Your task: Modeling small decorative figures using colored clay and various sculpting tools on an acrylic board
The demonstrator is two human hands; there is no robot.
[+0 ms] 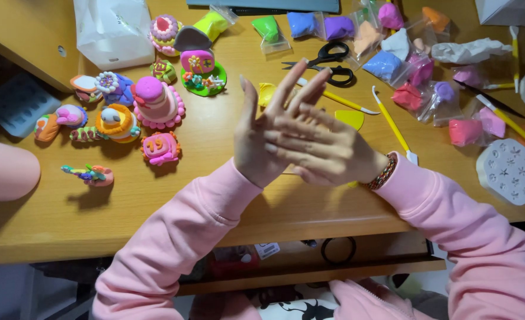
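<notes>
right hand (pixel 324 151) flat across left hand (pixel 268 133), fingers up-right

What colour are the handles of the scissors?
Black; the scissors show best in the head view.

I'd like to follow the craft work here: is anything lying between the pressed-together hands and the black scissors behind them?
Nothing visible does. The left hand and right hand are pressed flat together above the table, and the black scissors lie just beyond the fingertips. Only a yellow modelling tool lies close by.
</notes>
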